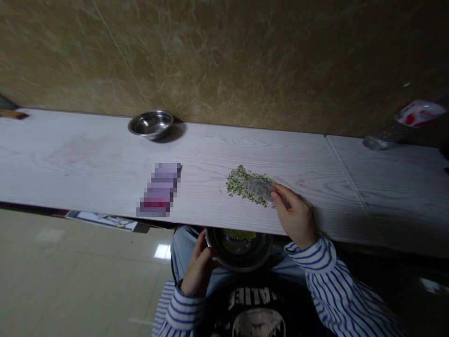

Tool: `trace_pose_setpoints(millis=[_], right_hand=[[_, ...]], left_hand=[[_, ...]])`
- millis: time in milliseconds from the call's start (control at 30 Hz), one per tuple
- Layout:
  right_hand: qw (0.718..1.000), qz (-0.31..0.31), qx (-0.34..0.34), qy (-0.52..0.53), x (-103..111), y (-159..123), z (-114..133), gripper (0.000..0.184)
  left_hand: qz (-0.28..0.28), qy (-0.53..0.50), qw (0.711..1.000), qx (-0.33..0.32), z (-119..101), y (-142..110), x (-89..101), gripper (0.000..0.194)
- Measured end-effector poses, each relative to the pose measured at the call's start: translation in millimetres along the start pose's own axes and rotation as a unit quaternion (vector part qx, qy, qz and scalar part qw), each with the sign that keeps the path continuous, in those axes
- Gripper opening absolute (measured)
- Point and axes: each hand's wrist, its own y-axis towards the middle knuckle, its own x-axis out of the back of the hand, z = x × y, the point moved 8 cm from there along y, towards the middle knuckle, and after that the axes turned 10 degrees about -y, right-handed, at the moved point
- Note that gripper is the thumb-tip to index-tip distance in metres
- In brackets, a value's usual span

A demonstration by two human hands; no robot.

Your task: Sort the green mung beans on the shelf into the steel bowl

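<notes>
Small green beans (pixel 238 185) lie spread in a patch on the white table. My right hand (pixel 296 217) pinches the edge of a thin grey, speckled piece (pixel 259 188), which lies over the right part of the beans. What that piece is made of I cannot make out. Below the table's front edge, my left hand (pixel 199 264) grips the left rim of a metal bowl (pixel 242 267) at my lap. More green beans (pixel 240 235) show inside the bowl, at its far side under the table edge.
A second, shallow metal bowl (pixel 151 125) stands at the back, near the wall. Left of the beans lies a blurred-out purple flat object (pixel 160 189). A clear plastic bottle (pixel 403 124) with a red and white label is at the back right. The table's front edge (pixel 196 224) overhangs my lap.
</notes>
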Motion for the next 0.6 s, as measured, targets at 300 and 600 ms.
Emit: trace_pose_setpoints(millis=[300,600], right_hand=[[0.998,0.051,-0.002,0.031,-15,-1,11,0.024],[0.998,0.044,-0.007,0.052,-17,3,12,0.024]], left_hand=[[0.002,-0.013,1.0,-0.003,-4,-3,-4.3,0.07],[0.007,-0.014,1.0,-0.006,-7,-4,-6.4,0.071]])
